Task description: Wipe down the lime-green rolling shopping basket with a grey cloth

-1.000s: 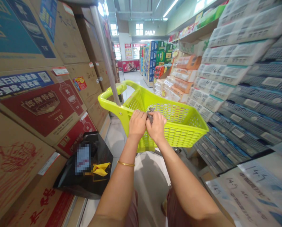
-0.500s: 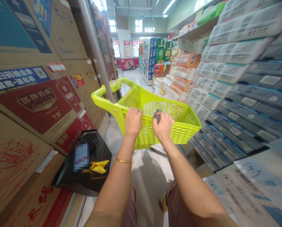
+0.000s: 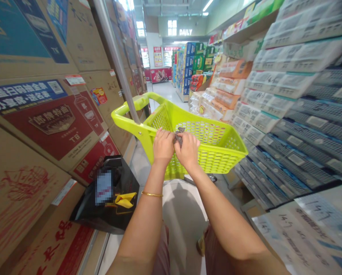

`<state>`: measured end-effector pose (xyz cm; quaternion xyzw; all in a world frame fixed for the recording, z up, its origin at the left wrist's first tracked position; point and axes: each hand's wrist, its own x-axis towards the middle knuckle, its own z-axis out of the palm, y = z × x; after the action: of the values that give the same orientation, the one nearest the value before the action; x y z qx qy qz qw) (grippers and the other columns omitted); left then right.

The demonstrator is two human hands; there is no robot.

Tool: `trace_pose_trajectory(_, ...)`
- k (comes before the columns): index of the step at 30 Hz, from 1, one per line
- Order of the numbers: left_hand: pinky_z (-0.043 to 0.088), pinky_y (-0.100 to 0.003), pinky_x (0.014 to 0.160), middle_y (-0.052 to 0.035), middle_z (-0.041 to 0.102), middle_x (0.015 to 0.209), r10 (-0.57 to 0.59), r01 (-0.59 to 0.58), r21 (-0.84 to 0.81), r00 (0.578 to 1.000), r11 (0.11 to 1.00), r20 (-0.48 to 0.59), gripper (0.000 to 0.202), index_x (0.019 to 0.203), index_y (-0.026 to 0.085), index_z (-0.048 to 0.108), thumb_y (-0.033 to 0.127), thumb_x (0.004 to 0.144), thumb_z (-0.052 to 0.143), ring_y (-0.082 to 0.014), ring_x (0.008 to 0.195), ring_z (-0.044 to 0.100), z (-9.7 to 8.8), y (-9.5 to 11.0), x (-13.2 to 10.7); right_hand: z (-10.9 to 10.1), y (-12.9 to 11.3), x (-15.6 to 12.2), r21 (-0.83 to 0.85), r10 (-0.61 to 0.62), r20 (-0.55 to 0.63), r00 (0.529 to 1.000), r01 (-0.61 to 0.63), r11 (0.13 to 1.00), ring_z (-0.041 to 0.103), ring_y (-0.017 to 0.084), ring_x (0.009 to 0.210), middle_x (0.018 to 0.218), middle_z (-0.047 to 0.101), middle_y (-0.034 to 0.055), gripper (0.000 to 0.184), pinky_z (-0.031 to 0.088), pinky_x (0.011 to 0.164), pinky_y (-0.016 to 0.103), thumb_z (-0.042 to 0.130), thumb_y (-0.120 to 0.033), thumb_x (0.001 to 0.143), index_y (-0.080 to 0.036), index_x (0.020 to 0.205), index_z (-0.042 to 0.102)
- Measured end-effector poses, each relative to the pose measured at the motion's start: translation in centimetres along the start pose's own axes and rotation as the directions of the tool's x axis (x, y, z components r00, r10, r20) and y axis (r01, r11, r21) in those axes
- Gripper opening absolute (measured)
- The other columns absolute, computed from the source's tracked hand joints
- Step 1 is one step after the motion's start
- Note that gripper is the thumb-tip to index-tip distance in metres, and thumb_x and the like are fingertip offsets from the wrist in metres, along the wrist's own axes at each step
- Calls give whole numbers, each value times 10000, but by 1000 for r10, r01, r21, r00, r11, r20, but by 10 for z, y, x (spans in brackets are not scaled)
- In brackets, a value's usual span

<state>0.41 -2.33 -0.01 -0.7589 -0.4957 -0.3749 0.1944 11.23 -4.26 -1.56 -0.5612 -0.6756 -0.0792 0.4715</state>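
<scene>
A lime-green wheeled shopping basket [image 3: 216,152] with perforated walls stands in front of me, its metal pole handle [image 3: 118,61] rising at the left. My left hand [image 3: 163,146] is closed over the near rim, with the fingertips on the inner side. Right beside it, my right hand [image 3: 187,149] is closed around a crumpled dark grey cloth [image 3: 179,136] at the same rim. Most of the cloth is hidden by the fingers. The hands nearly touch.
Stacked cartons [image 3: 53,122] rise on the left, with a black bag [image 3: 122,217] at their foot. Packs of tissue [image 3: 279,80] and dark blue packages [image 3: 302,141] line the right. A tiled floor aisle [image 3: 166,89] runs ahead to more shelving.
My right hand has slid left along the rim with the grey cloth, closing the gap to my left hand. My left hand stays on the rim.
</scene>
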Motion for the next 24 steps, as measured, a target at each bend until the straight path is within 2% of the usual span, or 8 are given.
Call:
trace_pose_trajectory(3,355,-416,1065,-42,651,865,14,-14,-7,1000,1000,-6,229,864,203,646,162,896,423,-204,942,579,-2,0,0,-8,12,-1,-50,11,-3,1000,-11,999,487,234,972,1029,607,77,221,311,860,366,472,-252,824,-202,1012,578)
trace_pose_trajectory(9,354,-416,1071,-43,644,839,4,-4,-20,1000,1000,-6,231,835,198,633,141,888,415,-201,930,574,-3,5,1,-25,34,-2,-114,133,-62,989,-140,984,494,239,894,910,608,65,198,321,806,360,479,-265,779,-203,922,602)
trace_pose_trajectory(16,350,-431,1075,-44,644,856,-21,20,-26,999,999,-32,245,834,202,638,126,879,408,-204,929,572,1,9,1,-21,24,-1,-74,197,-89,976,-203,976,490,246,904,919,610,76,195,312,821,378,467,-253,783,-195,910,605)
trace_pose_trajectory(18,348,-435,1075,-40,642,844,-25,24,-17,999,1000,-41,241,824,202,640,128,877,417,-204,917,574,2,9,1,-16,16,0,-50,180,-64,982,-184,982,490,245,927,956,614,75,209,310,832,379,461,-249,798,-198,945,600)
trace_pose_trajectory(22,355,-420,1069,-29,639,804,-41,41,-3,998,999,-40,249,779,212,634,140,885,421,-197,895,571,3,9,2,-4,1,1,49,40,-15,999,-39,998,482,230,1003,1078,601,73,247,308,872,369,440,-244,833,-204,1039,570)
trace_pose_trajectory(24,359,-409,1065,-25,639,799,-47,47,-1,998,999,-36,253,770,215,629,142,890,419,-191,893,569,3,9,2,-1,-3,1,82,8,-11,1000,-7,997,479,224,1025,1102,596,72,249,305,888,363,433,-245,844,-203,1054,559)
